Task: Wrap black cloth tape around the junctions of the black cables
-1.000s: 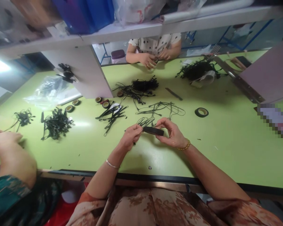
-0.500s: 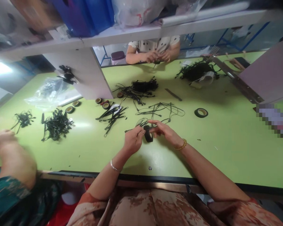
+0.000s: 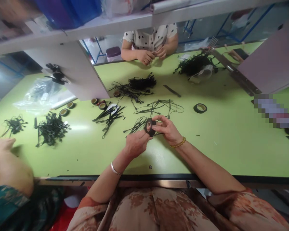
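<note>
A roll of black tape [image 3: 148, 131] is upright between my hands, above the green table. My right hand [image 3: 170, 131] grips the roll, with thumb and fingers at its right side. My left hand [image 3: 137, 142] is closed just below and left of the roll, pinching a thin black cable that passes under the tape; its fingertips are partly hidden. Looped black cables [image 3: 137, 124] lie just beyond my left hand, and longer cables [image 3: 159, 107] spread out behind the roll.
Another tape roll [image 3: 200, 108] lies to the right. Cable bundles [image 3: 53, 128] and small tape rolls [image 3: 64, 112] are at left. A co-worker's hands [image 3: 150, 56] work across the table, another person's arm [image 3: 9, 163] rests at left. A shelf [image 3: 86, 32] and panel [image 3: 69, 70] stand beyond.
The tape roll has risen and turned, so its open side now faces me more. My right fingers have closed round it. The whole view has shifted slightly.
</note>
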Motion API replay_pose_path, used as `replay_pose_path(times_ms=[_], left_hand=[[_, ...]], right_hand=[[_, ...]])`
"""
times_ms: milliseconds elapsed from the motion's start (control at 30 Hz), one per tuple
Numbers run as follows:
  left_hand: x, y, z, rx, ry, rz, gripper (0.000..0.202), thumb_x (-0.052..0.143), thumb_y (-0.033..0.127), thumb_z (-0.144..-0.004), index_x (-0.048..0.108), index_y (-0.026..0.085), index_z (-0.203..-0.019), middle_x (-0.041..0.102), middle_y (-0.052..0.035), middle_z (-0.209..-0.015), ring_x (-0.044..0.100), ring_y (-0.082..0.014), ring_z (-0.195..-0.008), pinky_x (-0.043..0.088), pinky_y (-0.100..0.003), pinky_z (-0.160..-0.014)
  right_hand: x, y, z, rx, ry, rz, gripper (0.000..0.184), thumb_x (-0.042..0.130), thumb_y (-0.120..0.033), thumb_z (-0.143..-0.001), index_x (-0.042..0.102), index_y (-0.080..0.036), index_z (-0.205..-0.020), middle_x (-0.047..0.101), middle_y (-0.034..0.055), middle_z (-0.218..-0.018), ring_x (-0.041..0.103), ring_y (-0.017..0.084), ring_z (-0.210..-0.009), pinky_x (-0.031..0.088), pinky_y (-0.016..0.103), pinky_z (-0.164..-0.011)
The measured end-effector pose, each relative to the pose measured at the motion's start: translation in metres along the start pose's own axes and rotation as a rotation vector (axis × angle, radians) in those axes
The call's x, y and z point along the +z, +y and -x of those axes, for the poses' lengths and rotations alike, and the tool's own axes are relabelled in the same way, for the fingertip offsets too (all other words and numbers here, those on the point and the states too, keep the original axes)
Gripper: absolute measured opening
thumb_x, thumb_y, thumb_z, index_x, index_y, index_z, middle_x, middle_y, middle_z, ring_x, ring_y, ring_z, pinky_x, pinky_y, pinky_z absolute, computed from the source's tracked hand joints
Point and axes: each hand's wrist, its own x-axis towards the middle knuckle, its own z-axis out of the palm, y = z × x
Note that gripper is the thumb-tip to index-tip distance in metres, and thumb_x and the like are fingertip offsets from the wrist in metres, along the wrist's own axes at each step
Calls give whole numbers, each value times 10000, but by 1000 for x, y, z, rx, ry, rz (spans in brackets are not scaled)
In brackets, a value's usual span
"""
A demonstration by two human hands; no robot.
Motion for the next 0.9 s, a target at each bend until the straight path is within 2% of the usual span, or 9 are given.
replay_pose_path(times_ms=[133, 267, 433, 567, 700, 767, 900], left_hand=[[0, -4, 2, 12, 16, -73, 339, 399, 351, -989, 670, 190, -865, 594, -67, -726, 509, -155, -653, 240, -295, -543], [4, -9, 0, 18, 6, -91, 342, 376, 324, -1000, 645, 181, -844, 618, -61, -757, 557, -159, -707, 328, -271, -587], [7, -10, -2, -84, -16, 14, 331, 378, 310, -998, 595, 172, -790, 632, -63, -765, 574, -166, -714, 367, -270, -620], [4, -8, -3, -224, 11, 307, 258, 383, 269, -982, 573, 186, -827, 616, -31, -726, 547, -150, -667, 384, -261, -649], [5, -9, -4, -449, 130, 575, 178, 460, 304, -946, 561, 197, -845, 547, 7, -663, 479, -138, -623, 346, -251, -613], [9, -11, -5, -541, 181, 780, 211, 496, 358, -933, 536, 193, -808, 496, 25, -630, 432, -118, -595, 327, -235, -585], [12, -16, -8, -617, 143, 1241, 281, 595, 451, -867, 486, 196, -828, 443, 65, -577, 374, -76, -513, 283, -196, -509]], right_hand=[[1, -7, 4, -83, -80, 5, 442, 850, -295, -677, 538, -220, -982, 752, 13, -811, 708, 179, -727, 580, 327, -670], [1, -12, 6, -151, -109, 33, 460, 844, -322, -682, 494, -236, -967, 734, -4, -780, 692, 176, -712, 573, 324, -659], [-4, -15, 7, -234, -93, 90, 465, 838, -355, -686, 484, -249, -968, 695, -27, -707, 643, 161, -634, 518, 300, -610], [-9, -15, 7, -278, -117, 192, 467, 818, -366, -703, 491, -252, -1016, 665, -26, -742, 630, 163, -656, 506, 314, -634], [-6, -10, 9, -396, -181, 424, 448, 776, -294, -735, 510, -242, -1091, 644, -17, -769, 643, 180, -744, 511, 363, -763], [-1, -6, 11, -471, -169, 556, 431, 755, -237, -728, 532, -231, -1096, 651, 4, -817, 645, 192, -803, 507, 387, -820], [7, -3, 14, -594, -99, 792, 356, 702, -189, -706, 582, -222, -1039, 658, 44, -908, 608, 207, -842, 505, 379, -765]])
